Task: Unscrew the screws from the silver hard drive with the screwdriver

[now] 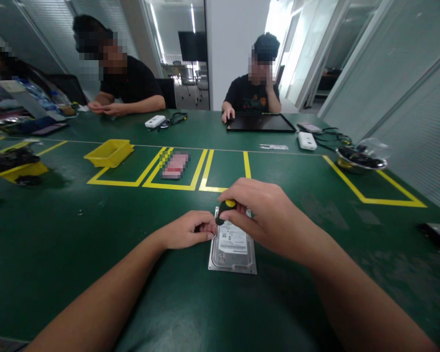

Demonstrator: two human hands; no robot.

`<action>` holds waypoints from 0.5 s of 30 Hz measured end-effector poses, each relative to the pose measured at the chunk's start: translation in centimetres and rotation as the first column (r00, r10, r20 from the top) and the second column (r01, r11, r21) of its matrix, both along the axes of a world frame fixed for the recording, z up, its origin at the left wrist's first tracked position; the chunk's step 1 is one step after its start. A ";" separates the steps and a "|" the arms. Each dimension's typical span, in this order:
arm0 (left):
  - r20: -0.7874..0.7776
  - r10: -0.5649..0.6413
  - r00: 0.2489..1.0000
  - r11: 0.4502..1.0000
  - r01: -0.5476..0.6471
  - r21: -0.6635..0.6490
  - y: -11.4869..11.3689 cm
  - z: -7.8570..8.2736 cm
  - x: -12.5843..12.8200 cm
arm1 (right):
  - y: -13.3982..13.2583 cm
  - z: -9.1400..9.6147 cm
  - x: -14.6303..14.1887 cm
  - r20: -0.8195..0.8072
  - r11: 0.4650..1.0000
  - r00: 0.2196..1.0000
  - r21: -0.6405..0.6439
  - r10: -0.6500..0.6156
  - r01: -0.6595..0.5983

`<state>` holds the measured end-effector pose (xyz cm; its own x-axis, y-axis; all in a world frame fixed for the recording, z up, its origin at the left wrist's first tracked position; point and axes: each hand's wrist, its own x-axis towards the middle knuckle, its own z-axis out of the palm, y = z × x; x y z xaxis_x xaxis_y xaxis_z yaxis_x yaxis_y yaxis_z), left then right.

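A silver hard drive (233, 249) with a white label lies flat on the green table (95, 244) in front of me. My right hand (264, 212) is closed around a screwdriver with a black and yellow handle (226, 208), held upright over the drive's far left corner. My left hand (188, 230) rests at the drive's left edge, fingers pinched together near the screwdriver's tip; what they pinch is hidden.
A yellow bin (110, 152) stands at the back left, another yellow tray (18, 168) further left. A metal bowl of cables (359, 160) sits at the right. Two people sit across the table, with a dark tablet (260, 123) and white devices (307, 141).
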<state>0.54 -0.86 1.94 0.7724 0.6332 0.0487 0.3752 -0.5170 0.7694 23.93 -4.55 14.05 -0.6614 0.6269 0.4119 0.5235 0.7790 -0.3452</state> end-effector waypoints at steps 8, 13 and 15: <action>-0.010 0.001 1.000 1.000 -0.001 -0.016 -0.1 0.1 0.0 | 0.1 -0.1 -0.1 0.011 1.000 1.000 -0.002 -0.001 0.001; -0.031 0.008 0.999 1.000 -0.008 -0.011 0.0 0.0 0.0 | -0.2 0.0 -0.1 -0.014 0.999 1.000 -0.033 0.000 -0.001; -0.041 0.006 0.999 1.000 -0.006 -0.006 0.0 0.0 0.0 | -0.3 0.0 -0.2 -0.031 1.000 1.000 -0.030 -0.002 0.001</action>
<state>0.54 -0.87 1.96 0.7698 0.6382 0.0127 0.4100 -0.5096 0.7564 23.73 -4.87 14.00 -0.6473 0.6405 0.4132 0.5134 0.7670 -0.3848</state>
